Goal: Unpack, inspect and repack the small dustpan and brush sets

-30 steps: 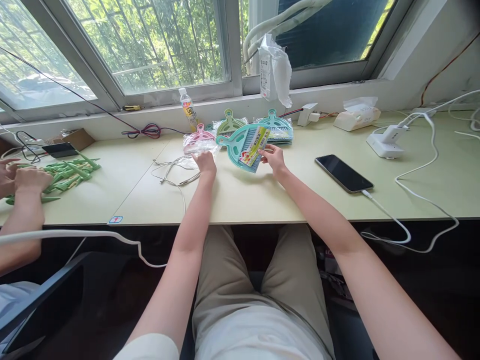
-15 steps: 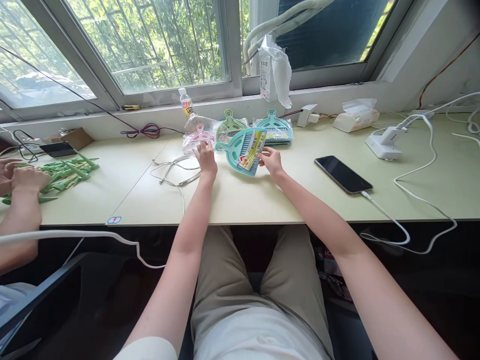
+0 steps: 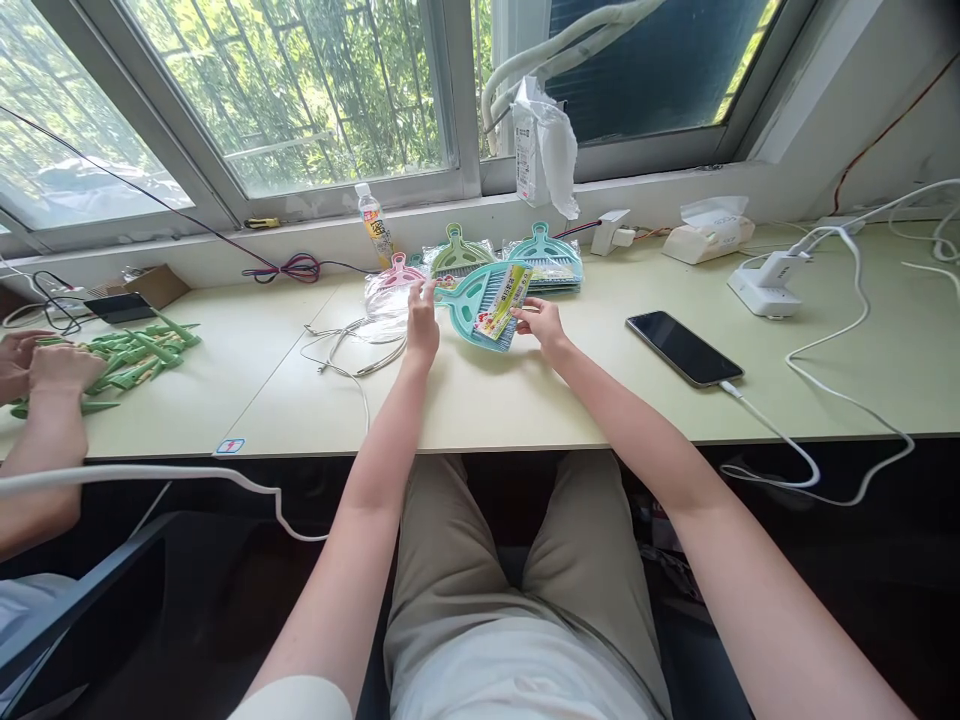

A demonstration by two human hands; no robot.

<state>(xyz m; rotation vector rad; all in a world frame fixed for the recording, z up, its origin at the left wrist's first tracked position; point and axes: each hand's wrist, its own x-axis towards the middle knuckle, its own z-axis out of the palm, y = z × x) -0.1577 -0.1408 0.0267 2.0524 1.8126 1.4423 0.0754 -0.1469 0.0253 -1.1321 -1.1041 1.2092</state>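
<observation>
Two hands at one pan, and the loose brush is the likeliest thing to slip

The teal pan [image 3: 466,315] is tilted in front of the person, near the middle of the worktop [image 3: 525,410], its brush [image 3: 491,300] lying in it under a bright label [image 3: 513,293]. The right hand [image 3: 541,322] grips it by the bristle end, fingertips closed on the edge beside the label. The left hand [image 3: 423,325] has its fingers up at the handle tip; whether they have closed on it, I cannot tell.

That one-sided hold is the main weakness. Should the left fingers carry nothing, the pan could swing about the right fingertips and its handle end dip. If nothing fastens the brush, which does not show, a sharper tilt might let it slide out. Pressure near the label could crease it or bend the bristles.

Crowding adds a second risk. The pink pan [image 3: 398,270] and its clear wrap [image 3: 386,298] lie just beside the left hand, where a finger could catch the film and drag it along. The coiled cable [image 3: 365,372] could snag the left wrist. Behind, the green pan [image 3: 454,245] and another teal pan [image 3: 541,243] are near enough to be nudged. The phone [image 3: 684,348] lies well apart, so a knock there seems unlikely.
</observation>
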